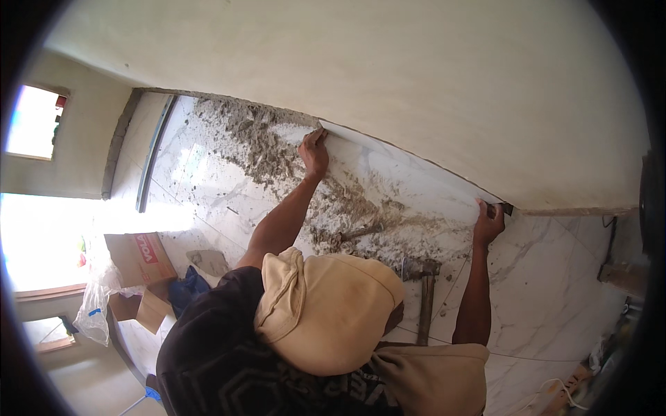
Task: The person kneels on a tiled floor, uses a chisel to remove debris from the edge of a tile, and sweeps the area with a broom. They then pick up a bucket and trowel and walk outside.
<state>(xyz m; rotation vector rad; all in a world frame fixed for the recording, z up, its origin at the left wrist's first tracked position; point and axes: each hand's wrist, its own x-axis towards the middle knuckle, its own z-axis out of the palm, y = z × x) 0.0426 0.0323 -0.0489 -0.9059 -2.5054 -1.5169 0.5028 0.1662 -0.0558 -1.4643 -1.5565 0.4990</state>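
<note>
Neither of my hands is in view. In front of me another person in a tan cap (333, 312) and a black shirt (229, 347) crouches on the floor, seen from above. That person's left hand (315, 154) is at the left end of a long white tile strip (409, 166) lying along the foot of the wall. Their right hand (490, 223) is at the strip's other end, by a small dark piece (508, 208) at the wall. A hammer (427, 298) lies on the floor between their arms, partly hidden by their body.
Grey mortar rubble (257, 142) is scattered over the marble-patterned floor tiles (541, 277). A long metal bar (156, 152) lies at the far left. Nearer stand an open cardboard box (135, 260) and a clear plastic bag (97, 305). Assorted items lie along the right edge.
</note>
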